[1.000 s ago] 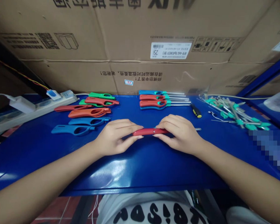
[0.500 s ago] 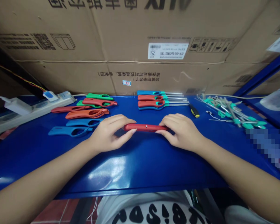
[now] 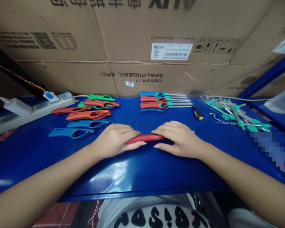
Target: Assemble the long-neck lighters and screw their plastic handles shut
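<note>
Red handle: this piece [image 3: 143, 138] is lying across my two hands, left of the screwdriver [image 3: 198, 113] and nearer to me than it.
Left grip: my left hand [image 3: 118, 139] is closing fingers and thumb around the red handle's left end.
Right grip: my right hand [image 3: 178, 137] is curling its fingers over the right end while its thumb is standing slightly apart below; how firmly it is holding, I am unable to tell.
Just changed: the red handle is sitting closer to my body than half a second ago, less of its length is showing between my hands, and the metal spot on its edge is no longer showing.
Meaning: I am probably turning this one piece, my handling centring wholly on it.
Neighbours: rodded handles [image 3: 153, 105] are lying just left of the screwdriver, bare handles [image 3: 89, 115] well left, loose rods [image 3: 237, 112] heaping to its right.
Hidden: my right fingers are covering the far end; a greenish bit beside them is staying unclear.
Cut off: a whitish object [image 3: 280, 101], far right of the screwdriver, is running out of view; coarse blocks are masking a patch nearer me.
</note>
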